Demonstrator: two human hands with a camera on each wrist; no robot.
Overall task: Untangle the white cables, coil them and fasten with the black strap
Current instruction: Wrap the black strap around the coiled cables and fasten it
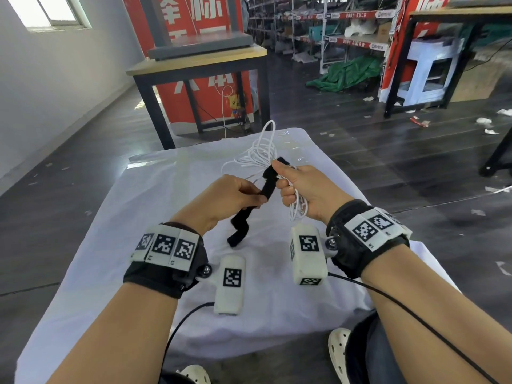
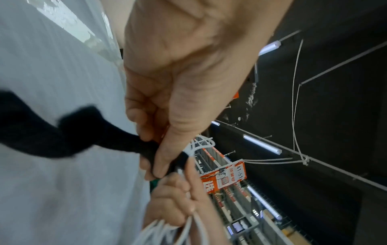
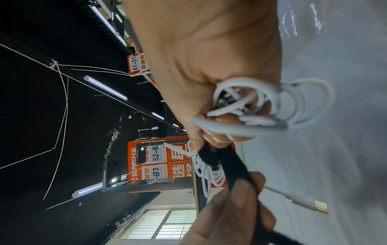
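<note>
My right hand grips a bundle of coiled white cables above the white-covered table; loops stick out beyond the fist and below it. A black strap runs across the bundle under my right thumb. My left hand pinches the strap between thumb and fingers just left of the bundle. The strap's free tail hangs down and curls onto the cloth. A cable plug dangles near the cloth in the right wrist view.
A wooden table with black legs stands just beyond the covered one, in front of a red banner. Storage shelves and a green tarp lie further back on the littered dark floor.
</note>
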